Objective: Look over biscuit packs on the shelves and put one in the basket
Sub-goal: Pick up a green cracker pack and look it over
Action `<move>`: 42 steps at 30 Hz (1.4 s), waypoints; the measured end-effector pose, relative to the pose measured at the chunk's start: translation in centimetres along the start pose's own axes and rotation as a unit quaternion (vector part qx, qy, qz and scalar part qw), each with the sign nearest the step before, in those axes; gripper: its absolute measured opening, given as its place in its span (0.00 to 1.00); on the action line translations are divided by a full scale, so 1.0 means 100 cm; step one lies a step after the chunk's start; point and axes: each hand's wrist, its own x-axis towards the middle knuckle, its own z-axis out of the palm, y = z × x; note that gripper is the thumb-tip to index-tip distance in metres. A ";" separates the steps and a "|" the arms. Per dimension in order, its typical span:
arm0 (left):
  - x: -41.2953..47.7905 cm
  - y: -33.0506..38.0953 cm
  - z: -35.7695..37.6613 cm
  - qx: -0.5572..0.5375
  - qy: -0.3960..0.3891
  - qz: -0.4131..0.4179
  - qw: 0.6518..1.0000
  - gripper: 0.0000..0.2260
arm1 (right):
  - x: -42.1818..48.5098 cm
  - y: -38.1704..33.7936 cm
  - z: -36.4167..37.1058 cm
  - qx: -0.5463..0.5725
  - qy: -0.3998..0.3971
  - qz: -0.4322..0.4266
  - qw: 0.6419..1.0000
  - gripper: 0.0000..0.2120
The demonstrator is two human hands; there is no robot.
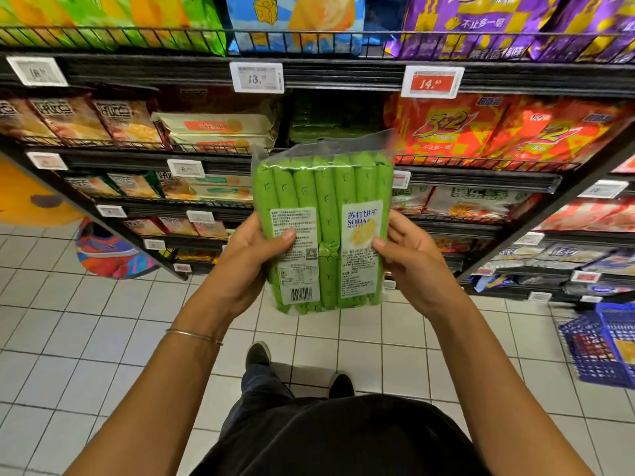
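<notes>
Green fills the middle of our view: one green biscuit pack (323,228), held upright in front of the shelves (343,72) and clear of every shelf edge. Both our forearms reach forward and up from the bottom corners, palms turned toward each other. Our left hand (251,259) clasps the pack's left edge at about mid-height, with the fingers behind it out of sight and the thumb laid flat across the white printed label (299,276) on that side. Our right hand (412,259) takes the right edge at the same height, its thumb tip pressing the second label (360,235), the one reading SODA, and its fingers curled round the edge. The pack sits between the two grips, its lower end hanging below our hands and its clear sealed top standing above them. We count one pack in hand, about seven green sleeves side by side inside its clear wrap, two white labels, and two hands on it. A thin bracelet (192,335) circles our left wrist. One blue basket (598,352) stands on the tiled floor (103,338) at its right edge, near the foot of the shelves and well apart from the pack; something yellow lies in it
</notes>
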 end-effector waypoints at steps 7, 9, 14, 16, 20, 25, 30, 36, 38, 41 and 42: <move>0.000 -0.002 -0.009 0.011 0.000 0.018 1.000 0.25 | 0.002 0.000 0.003 -0.009 0.000 -0.018 1.000 0.30; 0.000 -0.003 -0.010 0.015 0.001 0.019 1.000 0.26 | 0.003 -0.001 0.004 -0.013 -0.001 -0.016 1.000 0.30; 0.002 -0.002 -0.016 0.028 0.011 -0.015 0.999 0.22 | 0.003 -0.005 0.004 -0.014 0.001 -0.002 1.000 0.29; 0.003 -0.002 -0.019 0.029 0.024 -0.043 0.998 0.18 | 0.003 -0.008 0.004 -0.021 0.006 0.000 1.000 0.27; 0.004 -0.006 -0.018 0.009 0.051 -0.085 0.995 0.24 | 0.005 -0.011 0.007 -0.079 0.020 0.013 0.997 0.30; 0.002 -0.008 -0.020 -0.001 0.063 -0.061 0.996 0.28 | 0.004 -0.010 0.010 -0.102 0.002 0.002 0.995 0.27; -0.006 0.004 -0.020 0.032 0.002 -0.022 0.999 0.24 | -0.001 -0.006 0.014 -0.072 0.017 0.011 0.997 0.19; -0.011 0.006 -0.017 0.000 0.033 -0.011 0.999 0.16 | -0.006 -0.010 0.010 -0.001 0.012 0.049 0.999 0.18; -0.015 0.005 -0.019 -0.036 0.031 -0.042 0.998 0.17 | -0.005 -0.008 0.007 0.020 0.013 0.051 0.998 0.18; -0.017 0.002 -0.026 -0.011 0.052 -0.067 0.996 0.19 | -0.005 -0.005 0.006 -0.038 0.006 0.039 0.998 0.13; -0.015 0.000 -0.029 0.012 0.054 -0.076 0.996 0.22 | -0.005 -0.003 0.005 -0.074 -0.005 0.043 0.996 0.13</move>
